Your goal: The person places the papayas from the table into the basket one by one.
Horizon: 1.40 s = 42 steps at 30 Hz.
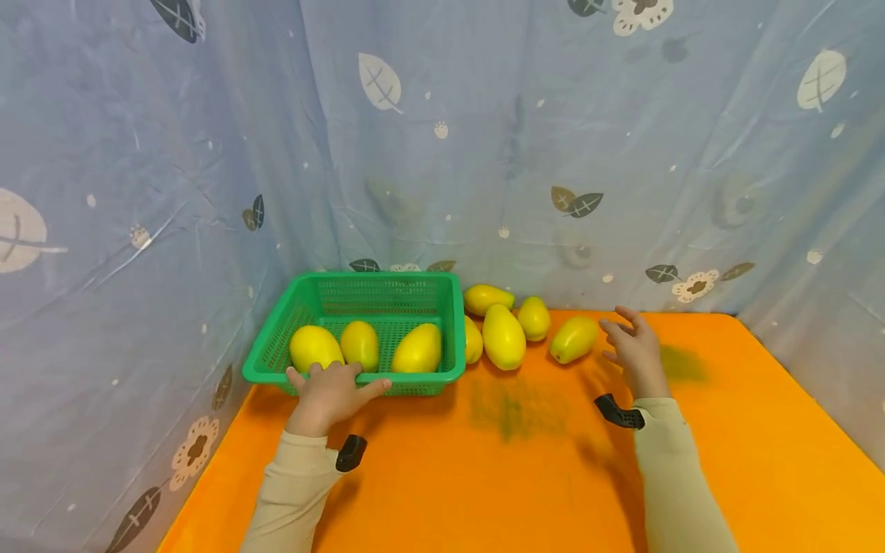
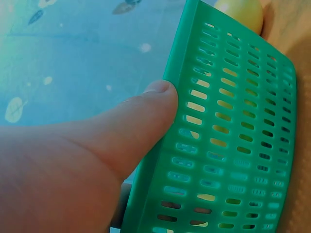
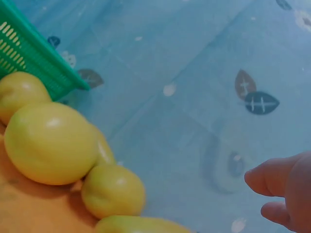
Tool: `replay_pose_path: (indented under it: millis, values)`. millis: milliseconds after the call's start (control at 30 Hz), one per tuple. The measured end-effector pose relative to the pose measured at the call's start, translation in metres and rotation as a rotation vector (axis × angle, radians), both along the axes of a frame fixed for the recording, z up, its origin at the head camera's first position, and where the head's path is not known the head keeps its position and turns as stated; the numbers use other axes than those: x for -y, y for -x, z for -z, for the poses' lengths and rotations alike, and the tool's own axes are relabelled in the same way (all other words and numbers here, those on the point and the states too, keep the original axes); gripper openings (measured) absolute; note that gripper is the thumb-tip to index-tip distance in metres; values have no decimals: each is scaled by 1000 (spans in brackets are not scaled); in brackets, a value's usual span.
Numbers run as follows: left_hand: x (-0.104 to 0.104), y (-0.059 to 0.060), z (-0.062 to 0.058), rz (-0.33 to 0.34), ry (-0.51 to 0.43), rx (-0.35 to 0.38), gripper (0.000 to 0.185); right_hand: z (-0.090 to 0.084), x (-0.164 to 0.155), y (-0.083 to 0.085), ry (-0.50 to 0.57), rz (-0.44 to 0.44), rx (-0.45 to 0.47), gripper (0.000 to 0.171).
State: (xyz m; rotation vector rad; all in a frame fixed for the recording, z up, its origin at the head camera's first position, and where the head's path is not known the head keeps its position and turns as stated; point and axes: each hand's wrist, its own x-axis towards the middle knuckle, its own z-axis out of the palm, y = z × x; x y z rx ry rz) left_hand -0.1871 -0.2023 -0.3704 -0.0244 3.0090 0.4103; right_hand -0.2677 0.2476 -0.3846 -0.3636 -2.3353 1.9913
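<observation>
A green plastic basket (image 1: pixel 387 280) stands at the back left of the orange table (image 1: pixel 726 430) with three yellow mangoes (image 1: pixel 359 344) inside. My left hand (image 1: pixel 335 382) grips its near rim; in the left wrist view the thumb (image 2: pixel 146 114) presses on the slotted outer wall (image 2: pixel 233 136). Several more mangoes (image 1: pixel 503 336) lie on the table just right of the basket. My right hand (image 1: pixel 625 338) hovers open with fingers spread, close beside the rightmost mango (image 1: pixel 573 339) and apart from it. The right wrist view shows mangoes (image 3: pixel 48 143), the basket corner (image 3: pixel 29 48) and my fingertips (image 3: pixel 279 180).
A blue cloth with a leaf print (image 1: pixel 525 153) hangs close behind and along both sides of the table. Bare orange tabletop stretches in front of the basket and off to the right. The table's right edge (image 1: pixel 816 399) runs diagonally.
</observation>
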Motion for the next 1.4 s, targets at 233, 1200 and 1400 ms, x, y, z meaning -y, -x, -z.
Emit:
replay_pose_path:
  millis: [233,1200,1400]
  values:
    - [-1,-1,3,-6,-22,1,78,16,1,6,-7,50,25,72]
    - [2,3,3,-3,-15,-18,78,51,13,37,-116,-16,39,75]
    - [2,3,4,2,-10,-18,77,59,16,38,-143,-108,39,72]
